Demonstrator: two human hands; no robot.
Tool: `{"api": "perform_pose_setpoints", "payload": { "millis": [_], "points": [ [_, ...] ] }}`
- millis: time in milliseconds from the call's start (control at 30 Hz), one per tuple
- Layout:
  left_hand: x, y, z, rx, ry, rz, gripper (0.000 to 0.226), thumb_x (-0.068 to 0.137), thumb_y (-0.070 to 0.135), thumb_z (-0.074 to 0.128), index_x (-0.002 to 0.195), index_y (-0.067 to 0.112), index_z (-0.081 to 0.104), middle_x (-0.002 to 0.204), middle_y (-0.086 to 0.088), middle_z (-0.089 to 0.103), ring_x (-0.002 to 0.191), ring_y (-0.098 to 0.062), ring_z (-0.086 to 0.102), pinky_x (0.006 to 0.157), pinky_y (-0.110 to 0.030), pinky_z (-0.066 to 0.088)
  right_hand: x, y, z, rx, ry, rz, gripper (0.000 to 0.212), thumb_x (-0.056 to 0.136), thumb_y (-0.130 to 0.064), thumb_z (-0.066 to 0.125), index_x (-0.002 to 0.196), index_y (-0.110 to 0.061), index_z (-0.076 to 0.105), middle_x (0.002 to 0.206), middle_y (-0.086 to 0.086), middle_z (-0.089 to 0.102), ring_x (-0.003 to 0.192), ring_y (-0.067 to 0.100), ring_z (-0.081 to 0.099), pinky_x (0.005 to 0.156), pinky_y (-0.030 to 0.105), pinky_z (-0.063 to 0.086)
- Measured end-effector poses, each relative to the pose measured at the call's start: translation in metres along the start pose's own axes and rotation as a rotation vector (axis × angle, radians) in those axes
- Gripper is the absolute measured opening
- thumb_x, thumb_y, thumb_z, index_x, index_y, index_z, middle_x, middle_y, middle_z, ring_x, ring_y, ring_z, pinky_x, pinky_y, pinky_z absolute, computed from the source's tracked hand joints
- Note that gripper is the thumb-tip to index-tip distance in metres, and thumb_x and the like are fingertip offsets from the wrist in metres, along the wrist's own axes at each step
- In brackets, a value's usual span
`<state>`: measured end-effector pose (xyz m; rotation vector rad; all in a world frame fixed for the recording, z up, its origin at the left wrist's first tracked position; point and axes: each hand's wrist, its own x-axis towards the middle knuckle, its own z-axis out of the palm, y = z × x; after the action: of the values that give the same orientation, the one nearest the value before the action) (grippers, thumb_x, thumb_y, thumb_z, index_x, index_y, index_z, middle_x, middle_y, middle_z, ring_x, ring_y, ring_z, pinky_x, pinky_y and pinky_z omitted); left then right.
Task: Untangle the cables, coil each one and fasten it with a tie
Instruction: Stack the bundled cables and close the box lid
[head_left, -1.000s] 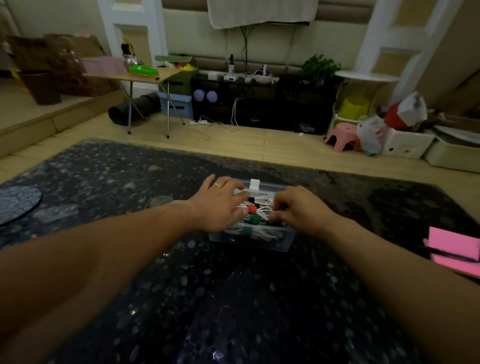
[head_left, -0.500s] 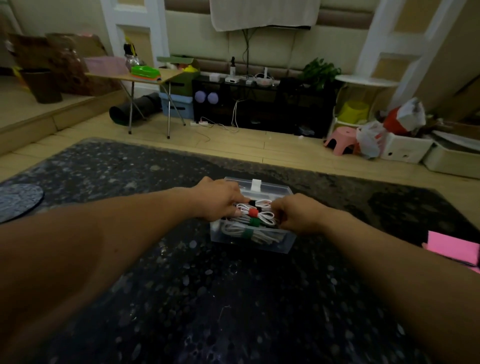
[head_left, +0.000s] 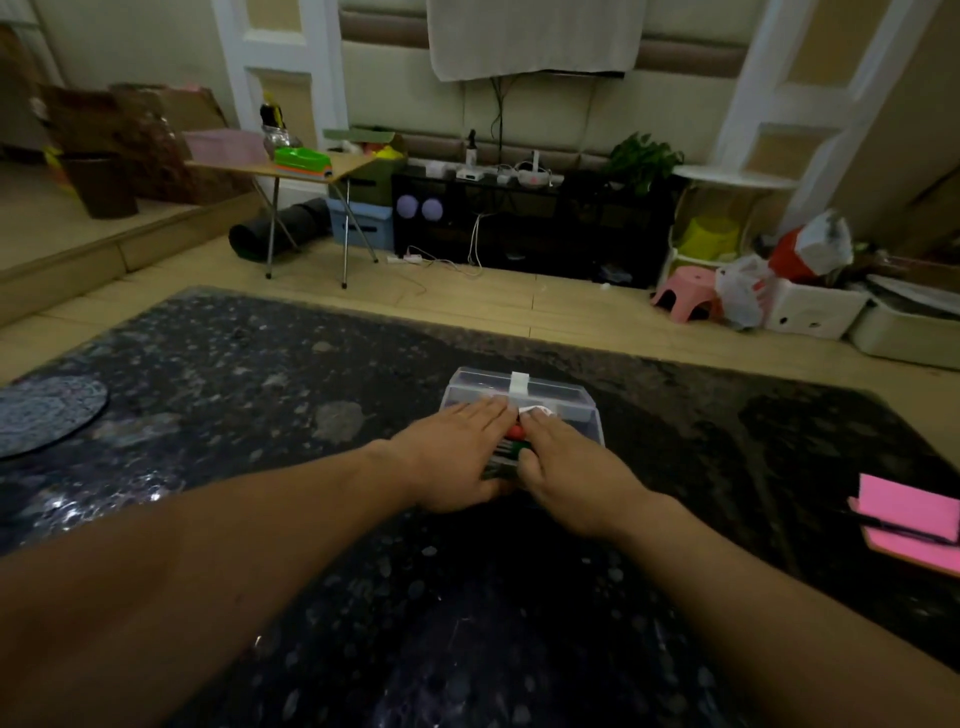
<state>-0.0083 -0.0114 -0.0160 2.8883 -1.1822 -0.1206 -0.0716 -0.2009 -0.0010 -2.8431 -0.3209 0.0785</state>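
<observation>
A small clear plastic box with a white latch sits on the dark speckled table. Inside it lie coiled white cables bound with red and green ties. My left hand lies flat over the left part of the box, fingers straight and pointing away from me. My right hand lies flat beside it over the right part. Both hands cover most of the cables; only a narrow strip shows between them.
A pink notepad with a dark pen lies at the table's right edge. A round grey mat sits at the left edge. Beyond the table are a folding side table, a pink stool and white bins.
Both hands moved from the box's sides onto its top and flattened over the cables. The view tilted slightly.
</observation>
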Motion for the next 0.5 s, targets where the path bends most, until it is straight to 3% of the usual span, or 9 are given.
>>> {"api": "perform_pose_setpoints", "payload": {
  "millis": [133, 300, 367, 500],
  "points": [
    [0.002, 0.006, 0.008, -0.018, 0.065, -0.03, 0.08, 0.109, 0.054, 0.041, 0.169, 0.014, 0.007, 0.177, -0.007, 0.008, 0.163, -0.019, 0.01, 0.132, -0.037, 0.013, 0.01, 0.016, 0.006, -0.045, -0.048, 0.005, 0.065, 0.108, -0.054, 0.027, 0.168, -0.028, 0.02, 0.175, -0.002, 0.022, 0.16, 0.011, 0.021, 0.13, 0.038, 0.02],
    [0.001, 0.012, 0.016, 0.009, 0.121, -0.06, 0.073, 0.11, 0.05, 0.038, 0.168, 0.012, 0.015, 0.175, -0.009, 0.019, 0.161, -0.023, 0.02, 0.13, -0.037, 0.018, 0.015, 0.031, 0.008, -0.129, -0.079, -0.049, 0.077, 0.103, -0.07, 0.026, 0.168, -0.03, 0.016, 0.176, -0.005, 0.018, 0.161, 0.011, 0.018, 0.131, 0.038, 0.018],
    [0.003, 0.014, 0.015, 0.03, 0.122, -0.062, 0.071, 0.11, 0.05, 0.037, 0.168, 0.013, 0.019, 0.174, -0.01, 0.023, 0.159, -0.025, 0.024, 0.13, -0.038, 0.017, 0.013, 0.028, 0.0, -0.121, -0.099, -0.053, 0.072, 0.106, -0.066, 0.029, 0.168, -0.031, 0.018, 0.175, -0.003, 0.022, 0.16, 0.013, 0.022, 0.131, 0.036, 0.019],
    [0.002, 0.014, -0.004, 0.041, -0.026, -0.086, 0.078, 0.108, 0.057, 0.032, 0.169, 0.014, 0.01, 0.176, -0.009, 0.014, 0.163, -0.022, 0.01, 0.131, -0.052, 0.0, 0.008, 0.015, -0.009, 0.015, -0.04, -0.079, 0.06, 0.105, -0.061, 0.037, 0.158, -0.034, 0.039, 0.161, -0.003, 0.047, 0.146, 0.015, 0.045, 0.124, 0.044, 0.035]
  ]
}}
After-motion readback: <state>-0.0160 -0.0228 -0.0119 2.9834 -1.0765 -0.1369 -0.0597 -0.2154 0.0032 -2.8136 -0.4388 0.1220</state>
